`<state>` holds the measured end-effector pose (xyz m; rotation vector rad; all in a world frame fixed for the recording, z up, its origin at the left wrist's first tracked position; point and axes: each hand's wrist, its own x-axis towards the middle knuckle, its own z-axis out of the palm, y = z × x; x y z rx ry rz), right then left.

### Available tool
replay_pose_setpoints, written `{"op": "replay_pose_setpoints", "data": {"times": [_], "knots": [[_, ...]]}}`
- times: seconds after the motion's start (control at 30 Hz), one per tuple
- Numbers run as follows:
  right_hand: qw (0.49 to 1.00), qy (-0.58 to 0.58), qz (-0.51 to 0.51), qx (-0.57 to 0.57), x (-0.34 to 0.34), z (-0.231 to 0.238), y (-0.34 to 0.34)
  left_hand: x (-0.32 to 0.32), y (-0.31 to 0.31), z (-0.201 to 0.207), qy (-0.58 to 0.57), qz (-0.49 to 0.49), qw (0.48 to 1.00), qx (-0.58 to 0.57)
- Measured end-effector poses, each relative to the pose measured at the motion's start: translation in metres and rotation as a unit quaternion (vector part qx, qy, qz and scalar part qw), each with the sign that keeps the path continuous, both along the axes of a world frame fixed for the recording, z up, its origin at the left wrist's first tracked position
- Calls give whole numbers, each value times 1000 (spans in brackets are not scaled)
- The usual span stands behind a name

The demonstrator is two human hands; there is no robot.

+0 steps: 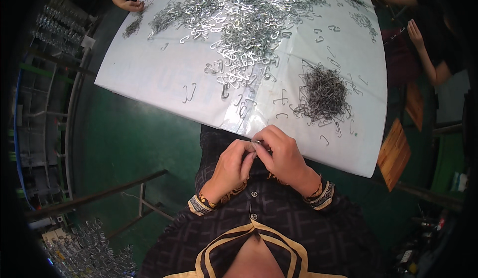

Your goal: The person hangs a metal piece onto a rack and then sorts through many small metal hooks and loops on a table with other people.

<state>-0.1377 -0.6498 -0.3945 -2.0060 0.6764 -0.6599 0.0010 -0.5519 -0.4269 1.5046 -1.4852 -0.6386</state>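
My left hand (231, 161) and my right hand (282, 151) meet in front of my body, just off the table's near edge. Both are closed, fingertips pinched together around a small dark metal piece (258, 142). Most of it is hidden by the fingers, so its kind cannot be told. Beyond them, a large heap of shiny metal hooks (244, 39) spreads over the white-covered table (159, 81). To the right lies a dense pile of thin, darker wire pieces (323, 94). A few loose hooks (281, 115) lie between the two piles and my hands.
At the far left, another person's hand (133, 5) rests by a small pile (132, 26). Across on the right, a co-worker's hand (415, 33) is raised beside the table. Wooden boards (395, 153) stand off the right edge; metal racks (55, 113) line the left.
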Motion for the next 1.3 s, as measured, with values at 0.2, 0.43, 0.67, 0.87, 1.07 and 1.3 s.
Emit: {"op": "replay_pose_setpoints", "data": {"times": [0.2, 0.43, 0.67, 0.87, 1.07, 1.3], "knots": [[997, -32, -25, 73, 1, -6, -3, 0, -3, -2, 30, 7, 999, 17], [986, -42, -36, 156, -3, -8, -6, 2, -3, -5, 27, -5, 999, 21], [992, -43, -15, 120, -4, -2, 0, 8, -3, 8, 3, -34, 998, 51], [995, -55, -19, 86, -6, -10, 4, 34, -37, 15, -12, 1, 997, 77], [995, -55, -17, 86, -8, -7, 12, 14, -114, -26, -187, 21, 981, -40], [995, -62, -15, 79, -11, -13, 16, -13, -157, -43, -270, 23, 962, -39]]}}
